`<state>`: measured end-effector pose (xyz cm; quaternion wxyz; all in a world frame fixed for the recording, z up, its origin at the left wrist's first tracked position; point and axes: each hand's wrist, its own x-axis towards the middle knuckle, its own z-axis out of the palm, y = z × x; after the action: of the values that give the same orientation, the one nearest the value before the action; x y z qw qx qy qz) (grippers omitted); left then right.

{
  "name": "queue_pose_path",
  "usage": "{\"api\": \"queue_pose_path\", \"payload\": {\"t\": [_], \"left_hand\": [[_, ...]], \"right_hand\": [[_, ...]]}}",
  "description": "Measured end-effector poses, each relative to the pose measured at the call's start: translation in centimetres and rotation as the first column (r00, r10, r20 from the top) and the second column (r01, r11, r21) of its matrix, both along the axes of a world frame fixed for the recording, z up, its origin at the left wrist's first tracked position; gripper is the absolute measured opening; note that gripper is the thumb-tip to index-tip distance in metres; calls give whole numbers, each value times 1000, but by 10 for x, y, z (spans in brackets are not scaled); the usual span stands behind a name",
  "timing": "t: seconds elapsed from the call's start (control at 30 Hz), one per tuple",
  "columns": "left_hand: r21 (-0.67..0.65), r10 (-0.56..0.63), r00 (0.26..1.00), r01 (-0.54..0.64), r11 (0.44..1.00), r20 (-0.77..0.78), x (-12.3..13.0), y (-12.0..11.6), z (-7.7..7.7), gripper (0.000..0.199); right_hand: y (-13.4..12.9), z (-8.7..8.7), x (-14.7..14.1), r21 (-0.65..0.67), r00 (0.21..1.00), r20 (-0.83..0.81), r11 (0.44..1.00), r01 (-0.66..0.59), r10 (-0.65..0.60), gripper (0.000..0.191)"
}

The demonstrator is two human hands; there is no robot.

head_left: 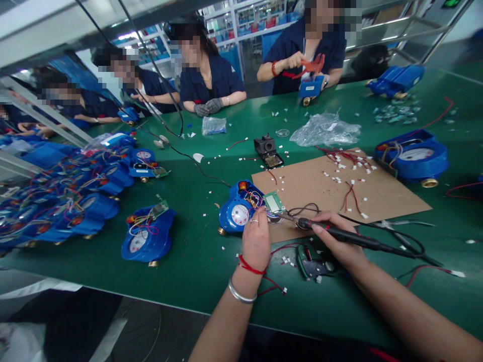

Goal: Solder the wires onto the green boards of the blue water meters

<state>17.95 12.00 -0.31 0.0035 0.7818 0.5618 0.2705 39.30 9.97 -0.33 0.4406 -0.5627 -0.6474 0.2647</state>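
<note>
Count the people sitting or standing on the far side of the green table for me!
4 clearly: one person in dark blue uniform holding a red tool, one person with grey gloves, one leaning, one at far left. More may be hidden beyond the left edge.

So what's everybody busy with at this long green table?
The person wearing the camera steadies a blue meter with the left hand. The right hand holds a soldering iron, its tip at the meter's small circuit board. More blue meters are piled at the left, and co-workers sit across the green table.
</note>
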Motion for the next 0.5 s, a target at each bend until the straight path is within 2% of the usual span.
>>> {"api": "queue_pose_path", "payload": {"t": [0.37, 0.5], "left_hand": [[-10, 12, 1000, -12, 1000, 1, 0, -1, 1, 31], [-5, 1, 1000, -1, 1000, 22, 0, -1, 0, 31]], "right_hand": [[0, 2, -4, -23, 998, -23, 998, -54, 54, 13], [-1, 3, -3, -33, 998, -54, 999, -32, 30, 13]]}}
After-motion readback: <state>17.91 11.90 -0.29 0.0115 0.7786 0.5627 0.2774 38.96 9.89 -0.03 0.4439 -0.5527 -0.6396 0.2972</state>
